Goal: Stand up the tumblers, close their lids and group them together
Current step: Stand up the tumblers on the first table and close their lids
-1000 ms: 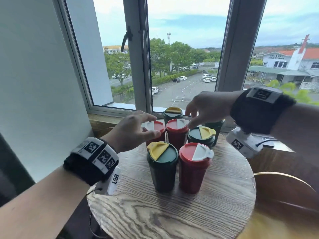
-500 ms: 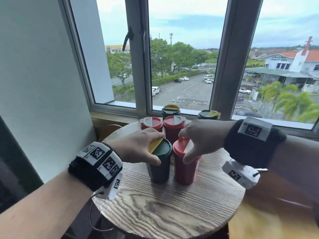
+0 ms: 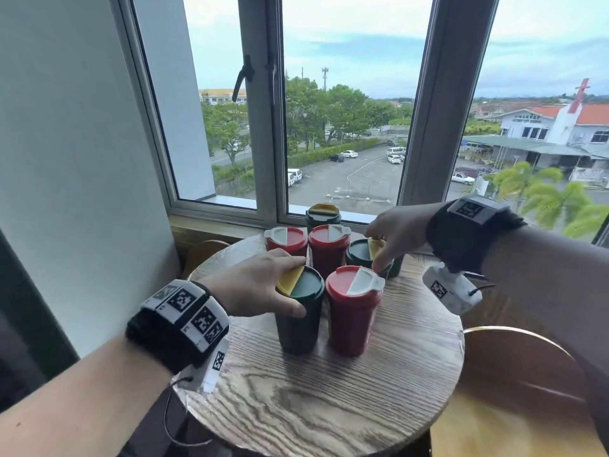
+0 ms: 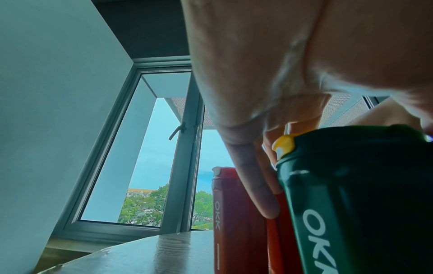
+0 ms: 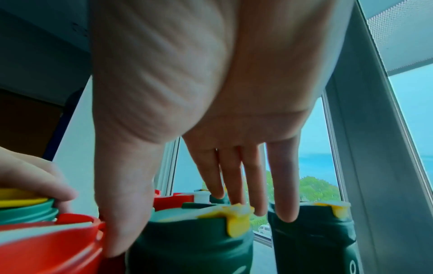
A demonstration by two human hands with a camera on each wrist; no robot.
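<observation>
Wooden tabletop (image 3: 329,407) carries seven tumblers, all upright with lids that look shut, bunched near the window. Left hand (image 3: 253,288) wraps the near green tumbler (image 3: 300,311) at its rim. Right hand (image 3: 395,232) reaches with fingers straight onto another green tumbler (image 3: 361,255). Only nudging the rearmost green one (image 3: 323,216) and these closer seems left.

Tumblers crowd the far half of the table

Bare table (image 3: 323,404) lies open at six o'clock; upright tumblers (image 3: 352,311) block twelve, and the window frame (image 3: 263,127) stands just beyond them.
</observation>
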